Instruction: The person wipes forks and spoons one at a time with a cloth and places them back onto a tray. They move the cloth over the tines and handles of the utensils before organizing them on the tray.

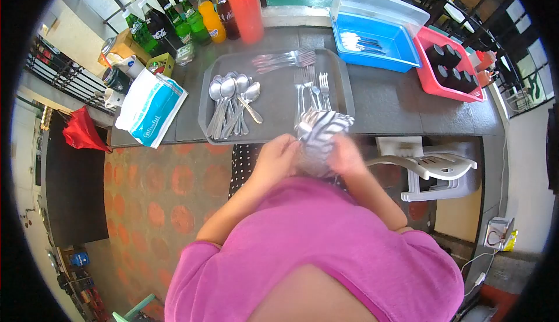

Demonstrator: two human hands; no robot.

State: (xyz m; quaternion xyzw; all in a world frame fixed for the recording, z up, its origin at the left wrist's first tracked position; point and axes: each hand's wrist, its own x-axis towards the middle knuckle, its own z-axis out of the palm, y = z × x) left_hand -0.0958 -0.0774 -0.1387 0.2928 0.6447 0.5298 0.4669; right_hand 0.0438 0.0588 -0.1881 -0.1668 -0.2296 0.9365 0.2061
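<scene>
A black-and-white striped cloth (pixel 324 134) is bunched up between my hands at the front edge of the tray (pixel 272 109). My left hand (pixel 279 156) is closed at the cloth's left side. From the right, my right hand (pixel 347 156) grips the cloth and looks blurred. Whether a utensil is inside the cloth is hidden. Just beyond it, several forks (pixel 324 89) lie with tines pointing away. A pile of spoons (pixel 229 103) rests on the tray's left half. At the tray's far side, more forks (pixel 285 59) lie crosswise.
Left of the tray stand a tissue pack (pixel 154 109), several bottles (pixel 192 22) and a tall red container (pixel 243 7). A blue box (pixel 378 48) with a raised clear lid and a pink basket (pixel 448 83) of dark-topped containers are at right. A white chair (pixel 439 167) sits below the table edge.
</scene>
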